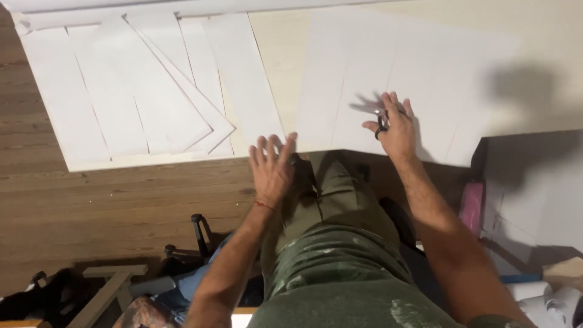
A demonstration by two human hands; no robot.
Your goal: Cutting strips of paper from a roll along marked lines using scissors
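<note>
My right hand (396,129) grips a pair of scissors (381,121), its fingers through the dark handles and the blades lying over a large white sheet (388,67). That sheet bears faint straight lines and lies on a pale board (276,54). My left hand (271,167) is spread flat, its fingertips on the near edge of the board beside a long white paper strip (243,76). Several more cut white strips (139,91) lie fanned out at the left.
Wooden floor (91,200) runs along the left and front of the board. My green trouser leg (331,200) is below my hands. A dark stand and a wooden frame (109,285) sit at the lower left. Pink and white items (472,206) are piled at the right.
</note>
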